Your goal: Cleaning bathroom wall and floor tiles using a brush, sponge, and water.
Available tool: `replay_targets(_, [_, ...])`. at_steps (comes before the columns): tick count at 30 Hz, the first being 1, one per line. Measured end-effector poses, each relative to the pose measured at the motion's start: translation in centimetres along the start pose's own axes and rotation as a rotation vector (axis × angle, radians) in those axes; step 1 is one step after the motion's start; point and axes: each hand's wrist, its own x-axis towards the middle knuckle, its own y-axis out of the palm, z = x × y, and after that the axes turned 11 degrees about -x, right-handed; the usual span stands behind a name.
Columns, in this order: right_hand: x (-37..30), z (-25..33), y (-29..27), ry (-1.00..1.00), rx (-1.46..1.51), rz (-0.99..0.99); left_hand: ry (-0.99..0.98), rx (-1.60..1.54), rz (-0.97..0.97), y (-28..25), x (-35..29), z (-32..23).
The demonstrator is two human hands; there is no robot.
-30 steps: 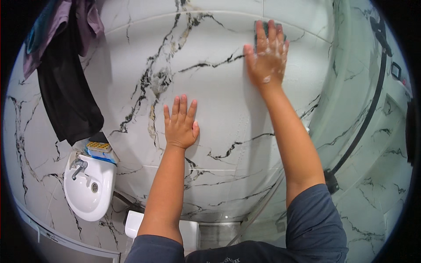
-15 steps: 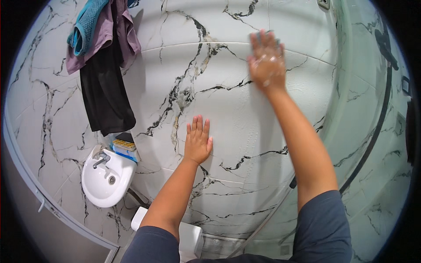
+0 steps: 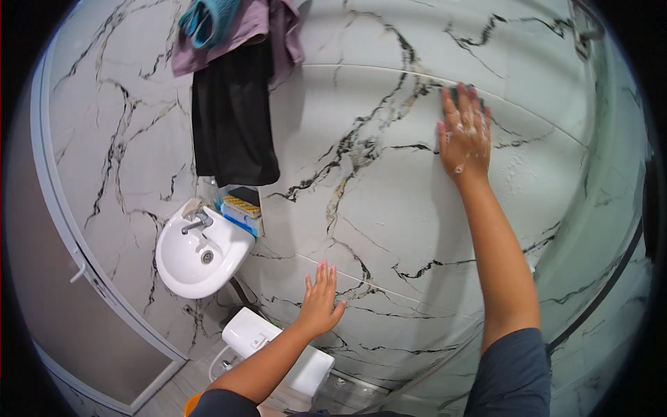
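Observation:
Soap suds cover the back of my right hand (image 3: 465, 142), which lies against the white marble-patterned wall (image 3: 396, 208) just below a grout line. Under its fingers the edge of a dark green scouring pad (image 3: 455, 94) shows; the palm hides the rest. Lower and to the left, my left hand (image 3: 321, 304) has its fingers stretched apart and holds nothing. It is at the wall above the white toilet tank, but whether it touches the tiles I cannot tell.
A white washbasin (image 3: 180, 267) with a tap is on the left, beside a box with a yellow-and-black brush (image 3: 242, 207). Clothes and a black cloth (image 3: 233, 118) hang above. The toilet tank (image 3: 313, 375) stands below, a door (image 3: 90, 306) at far left, a glass panel (image 3: 590, 250) at right.
The view has swung left, showing more of the door and toilet tank. My right hand has slid left and slightly down the wall with the pad; my left hand has dropped lower.

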Motion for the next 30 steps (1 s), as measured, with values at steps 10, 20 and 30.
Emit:
replay_targets(10, [-4.4, 11.8, 3.2, -0.983, 0.177, 0.338, -0.199, -0.105, 0.046, 2.2, -7.6, 5.6])
replay_targets(20, [-1.3, 13.7, 3.4, -0.465, 0.013, 0.201, -0.314, -0.2, 0.089, 3.9, -11.9, 8.8])
replay_targets(30, [3.3, 7.5, 3.8, -0.306, -0.034, -0.243, -0.33, -0.288, 0.014, 1.6, -12.0, 9.4])
